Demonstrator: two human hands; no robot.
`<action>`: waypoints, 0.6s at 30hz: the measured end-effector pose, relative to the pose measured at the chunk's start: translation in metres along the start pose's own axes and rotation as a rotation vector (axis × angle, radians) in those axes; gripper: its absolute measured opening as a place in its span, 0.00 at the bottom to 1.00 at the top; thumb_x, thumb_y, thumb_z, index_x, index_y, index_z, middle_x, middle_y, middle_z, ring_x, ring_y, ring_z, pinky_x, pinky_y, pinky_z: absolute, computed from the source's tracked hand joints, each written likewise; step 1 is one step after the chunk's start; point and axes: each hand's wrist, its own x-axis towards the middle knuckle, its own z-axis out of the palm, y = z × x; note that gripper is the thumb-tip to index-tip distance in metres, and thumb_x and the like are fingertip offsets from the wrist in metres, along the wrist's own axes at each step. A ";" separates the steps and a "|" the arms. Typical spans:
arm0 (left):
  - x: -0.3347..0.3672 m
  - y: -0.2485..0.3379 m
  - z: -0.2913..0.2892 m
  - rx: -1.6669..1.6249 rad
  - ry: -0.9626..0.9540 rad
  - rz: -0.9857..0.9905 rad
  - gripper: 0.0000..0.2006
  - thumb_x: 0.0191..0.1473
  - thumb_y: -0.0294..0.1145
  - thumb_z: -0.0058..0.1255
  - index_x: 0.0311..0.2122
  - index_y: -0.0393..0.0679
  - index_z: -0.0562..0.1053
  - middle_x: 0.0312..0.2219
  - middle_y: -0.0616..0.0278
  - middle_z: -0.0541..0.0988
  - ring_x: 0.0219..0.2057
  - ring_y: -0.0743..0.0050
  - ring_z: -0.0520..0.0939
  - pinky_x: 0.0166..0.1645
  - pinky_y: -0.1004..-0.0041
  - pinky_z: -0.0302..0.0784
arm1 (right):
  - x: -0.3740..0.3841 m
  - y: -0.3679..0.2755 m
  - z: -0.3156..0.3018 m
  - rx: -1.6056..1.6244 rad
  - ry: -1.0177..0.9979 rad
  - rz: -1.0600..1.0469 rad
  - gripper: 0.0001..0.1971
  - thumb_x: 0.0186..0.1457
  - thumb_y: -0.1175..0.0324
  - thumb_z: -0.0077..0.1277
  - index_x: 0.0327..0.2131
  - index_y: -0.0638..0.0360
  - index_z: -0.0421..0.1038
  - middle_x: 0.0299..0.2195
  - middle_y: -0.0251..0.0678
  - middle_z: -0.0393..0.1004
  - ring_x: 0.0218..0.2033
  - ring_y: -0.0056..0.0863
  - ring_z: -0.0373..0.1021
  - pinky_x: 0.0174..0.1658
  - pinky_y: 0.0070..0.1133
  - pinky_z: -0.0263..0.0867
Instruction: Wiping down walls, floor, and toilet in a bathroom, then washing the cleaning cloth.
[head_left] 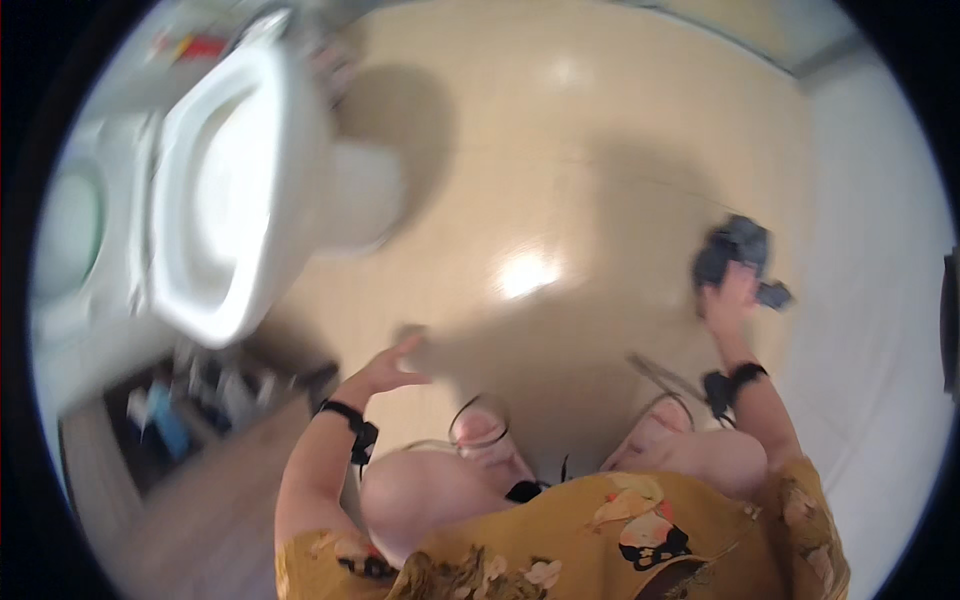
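My right hand (734, 292) is at the right side of the floor, close to the pale wall. Its fingers are closed on a crumpled dark grey cloth (740, 243), which hides part of them and is somewhat blurred. My left hand (394, 368) is over the floor in front of my left knee. Its thumb and fingers are apart and hold nothing. A black strap with a small black device circles each wrist.
A white toilet (232, 290) stands on the left. Below it is a brown open-topped box (100, 450) with assorted blurred items. The beige floor (520, 190) lies ahead, bounded by the pale wall (865, 230). Thin dark cables hang near my bare feet.
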 end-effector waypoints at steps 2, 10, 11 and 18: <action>-0.066 0.015 0.029 0.068 -0.179 -0.203 0.40 0.44 0.49 0.55 0.58 0.43 0.53 0.54 0.53 0.62 0.55 0.65 0.62 0.57 0.68 0.56 | 0.005 -0.024 -0.050 -0.070 -0.001 0.001 0.38 0.45 0.56 0.50 0.59 0.47 0.44 0.61 0.44 0.38 0.61 0.46 0.37 0.54 0.50 0.41; -0.269 0.020 0.199 -0.259 -0.132 -0.658 0.36 0.46 0.45 0.53 0.57 0.43 0.55 0.53 0.53 0.62 0.55 0.63 0.62 0.56 0.69 0.58 | 0.014 -0.012 -0.013 -0.014 0.161 -0.215 0.28 0.48 0.58 0.42 0.55 0.47 0.55 0.62 0.33 0.40 0.61 0.39 0.42 0.54 0.45 0.46; -0.289 0.021 0.219 -0.316 -0.105 -0.708 0.35 0.46 0.45 0.52 0.57 0.43 0.55 0.53 0.53 0.62 0.55 0.63 0.62 0.56 0.69 0.58 | 0.015 -0.016 -0.008 -0.026 0.198 -0.241 0.26 0.49 0.57 0.39 0.53 0.49 0.59 0.61 0.31 0.42 0.60 0.38 0.44 0.54 0.43 0.47; -0.367 0.033 0.311 -0.503 0.044 -0.856 0.32 0.48 0.41 0.50 0.56 0.42 0.56 0.53 0.52 0.63 0.54 0.62 0.63 0.55 0.69 0.59 | 0.022 -0.003 0.001 -0.069 0.218 -0.303 0.24 0.50 0.58 0.39 0.52 0.51 0.59 0.61 0.29 0.45 0.59 0.35 0.47 0.54 0.38 0.49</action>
